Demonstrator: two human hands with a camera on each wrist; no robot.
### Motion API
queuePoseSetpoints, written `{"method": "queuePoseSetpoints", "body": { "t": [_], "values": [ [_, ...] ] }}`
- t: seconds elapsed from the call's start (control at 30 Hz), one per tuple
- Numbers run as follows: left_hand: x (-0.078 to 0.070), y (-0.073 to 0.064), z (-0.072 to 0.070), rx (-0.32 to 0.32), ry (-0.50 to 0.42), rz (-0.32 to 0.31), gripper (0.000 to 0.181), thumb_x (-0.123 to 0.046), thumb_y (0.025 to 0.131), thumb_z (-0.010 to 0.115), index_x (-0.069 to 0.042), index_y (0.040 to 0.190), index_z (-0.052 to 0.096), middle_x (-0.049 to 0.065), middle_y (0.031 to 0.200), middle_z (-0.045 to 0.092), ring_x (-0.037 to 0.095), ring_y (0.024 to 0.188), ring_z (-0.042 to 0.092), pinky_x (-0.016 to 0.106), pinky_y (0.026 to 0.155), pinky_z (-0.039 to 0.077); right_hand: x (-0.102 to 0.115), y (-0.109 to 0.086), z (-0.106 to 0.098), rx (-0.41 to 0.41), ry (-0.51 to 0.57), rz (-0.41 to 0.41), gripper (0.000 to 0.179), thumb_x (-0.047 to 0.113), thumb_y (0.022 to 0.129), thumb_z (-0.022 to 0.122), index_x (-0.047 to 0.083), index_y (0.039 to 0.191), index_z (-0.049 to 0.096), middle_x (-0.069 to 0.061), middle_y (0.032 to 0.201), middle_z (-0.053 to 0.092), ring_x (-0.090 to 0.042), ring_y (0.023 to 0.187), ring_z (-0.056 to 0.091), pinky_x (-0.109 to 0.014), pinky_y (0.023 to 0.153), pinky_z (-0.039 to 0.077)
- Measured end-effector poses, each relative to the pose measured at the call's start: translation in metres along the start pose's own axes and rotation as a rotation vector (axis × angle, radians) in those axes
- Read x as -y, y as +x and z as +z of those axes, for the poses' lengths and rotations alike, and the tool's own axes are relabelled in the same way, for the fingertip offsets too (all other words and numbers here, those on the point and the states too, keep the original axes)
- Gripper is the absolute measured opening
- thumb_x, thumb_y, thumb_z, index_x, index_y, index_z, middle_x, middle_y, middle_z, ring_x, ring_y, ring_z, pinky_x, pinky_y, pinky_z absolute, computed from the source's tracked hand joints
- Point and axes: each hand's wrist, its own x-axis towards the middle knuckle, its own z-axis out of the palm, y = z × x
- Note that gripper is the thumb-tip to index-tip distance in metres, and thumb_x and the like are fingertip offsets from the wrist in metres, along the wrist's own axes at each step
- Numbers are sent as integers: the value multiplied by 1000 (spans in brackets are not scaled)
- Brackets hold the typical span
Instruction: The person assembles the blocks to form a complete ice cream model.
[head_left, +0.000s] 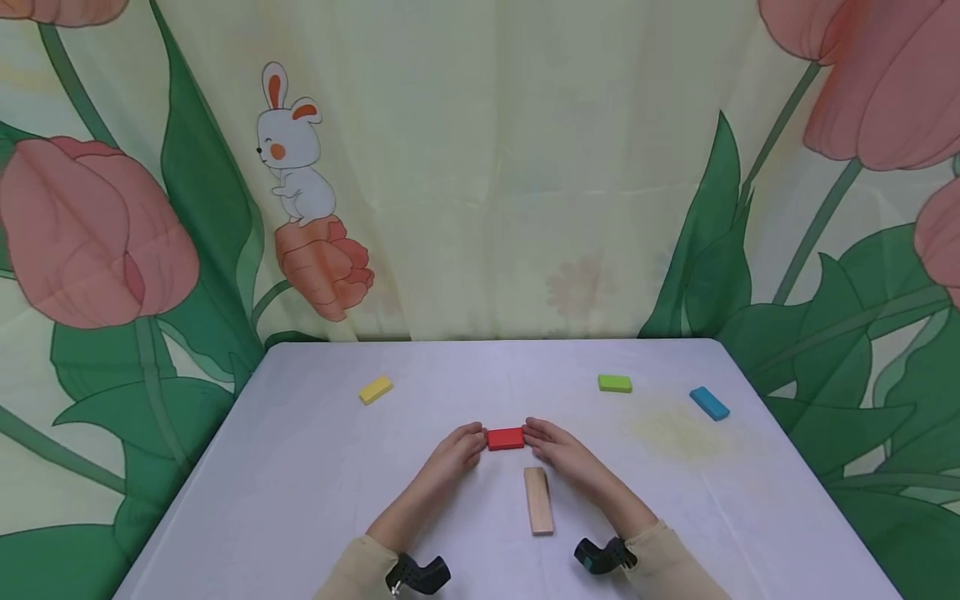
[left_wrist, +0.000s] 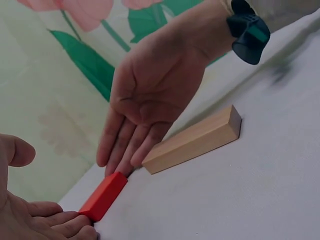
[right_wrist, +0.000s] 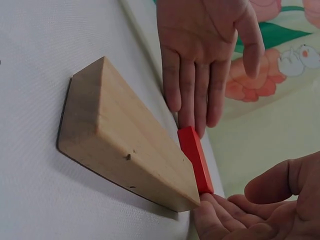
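A red block lies flat on the white table between my two hands. My left hand has its straight fingertips at the block's left end. At the right end are the straight fingertips of my right hand. The left wrist view shows both palms facing each other, with the red block spanning from one set of fingertips to the other. A plain wooden block lies nearer to me, just beside my right hand; in the right wrist view this wooden block overlaps part of the red one.
A yellow block lies at the far left of the table. A green block and a blue block lie at the far right. Behind the table's back edge hangs a curtain printed with tulips and a rabbit.
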Motion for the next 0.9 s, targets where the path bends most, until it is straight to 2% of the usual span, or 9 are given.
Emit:
{"method": "queuePoseSetpoints", "body": {
  "t": [0.23, 0.6, 0.9],
  "values": [
    [0, 4, 7, 32, -94, -12, 62, -33, 108, 49, -1, 158, 35, 21, 162, 40, 37, 149, 42, 47, 119, 40, -3, -3, -2, -15, 26, -2, 54, 10, 107, 44, -5, 157, 35, -25, 158, 44, -39, 147, 45, -52, 119, 38],
    [4, 6, 17, 159, 6, 33, 66, -39, 109, 46, -1, 160, 32, 18, 167, 31, 38, 155, 29, 51, 123, 33, -5, -11, -10, -54, 2, 0, 54, 10, 106, 47, -4, 157, 36, -23, 156, 48, -39, 147, 45, -57, 120, 36],
    [7, 5, 23, 195, 0, 31, 65, -39, 109, 46, -2, 160, 33, 18, 167, 32, 38, 155, 30, 50, 122, 33, -6, -24, -10, -73, -7, 21, 56, 13, 107, 46, -2, 159, 34, -23, 160, 43, -40, 149, 41, -59, 119, 37]
  ]
}}
